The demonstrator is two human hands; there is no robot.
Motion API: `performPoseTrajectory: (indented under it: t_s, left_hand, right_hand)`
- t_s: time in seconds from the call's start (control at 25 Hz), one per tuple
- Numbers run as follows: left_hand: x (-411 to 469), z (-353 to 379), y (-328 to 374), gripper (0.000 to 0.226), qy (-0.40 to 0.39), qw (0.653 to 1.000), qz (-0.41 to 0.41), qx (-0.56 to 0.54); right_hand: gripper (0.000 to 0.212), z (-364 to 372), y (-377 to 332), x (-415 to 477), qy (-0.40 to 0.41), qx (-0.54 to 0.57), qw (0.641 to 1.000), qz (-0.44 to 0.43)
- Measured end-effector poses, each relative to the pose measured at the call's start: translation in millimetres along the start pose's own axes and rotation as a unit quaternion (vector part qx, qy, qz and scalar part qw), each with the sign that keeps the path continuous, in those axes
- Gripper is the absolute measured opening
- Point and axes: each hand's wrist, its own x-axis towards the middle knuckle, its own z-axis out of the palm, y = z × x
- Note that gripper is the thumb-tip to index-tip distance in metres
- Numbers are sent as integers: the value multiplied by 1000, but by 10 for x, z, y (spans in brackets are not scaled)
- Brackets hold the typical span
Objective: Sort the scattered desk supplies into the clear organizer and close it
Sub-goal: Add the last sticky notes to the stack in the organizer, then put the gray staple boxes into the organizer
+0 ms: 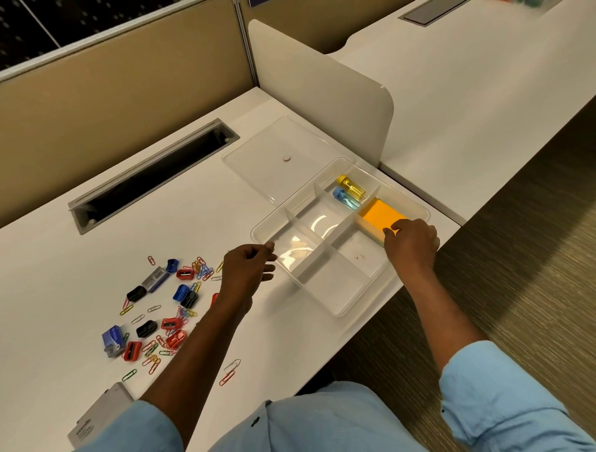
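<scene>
White desk (96, 274). Carries a clear organizer (335, 311) at three o'clock, lid (264, 155) flat just beyond at one. Strewn at eight: paper clips (203, 271), sharpeners (184, 274), small boxes (155, 278). Grey box (100, 416) at seven.

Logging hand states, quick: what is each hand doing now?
Left hand: curled at the organizer, hold cannot be told.
Right hand: holding the orange sticky notes.

Orange sticky-note pad (379, 214): near end hidden under right hand (411, 242). Red plastic sharpener (215, 297) mostly behind left forearm. Left hand (248, 271): anything pinched too small to tell. Grey cardboard box (103, 413) part-covered by sleeve, print unreadable. Coloured items (529, 2) at top edge blurred, cropped.
</scene>
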Motion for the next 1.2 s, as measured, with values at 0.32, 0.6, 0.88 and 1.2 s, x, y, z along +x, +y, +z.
performPoseTrajectory:
  t_s: [0.32, 0.6, 0.88, 1.2]
  left_hand:
    - [-38, -28, -71, 12, 20, 996, 44, 70]
    - [-129, -399, -106, 9, 69, 996, 22, 53]
    - [-199, -1319, -373, 14, 231, 970, -9, 77]
    - [-494, -1747, -911, 30, 235, 939, -49, 245]
  right_hand:
    - [30, 40, -77, -16, 9, -11, 1000, -27]
    - [25, 96, -688, -406, 23, 62, 981, -181]
    - [11, 184, -1520, -1115, -73, 207, 901, -374]
    - [63, 797, -1854, -1794, -364, -15, 862, -353]
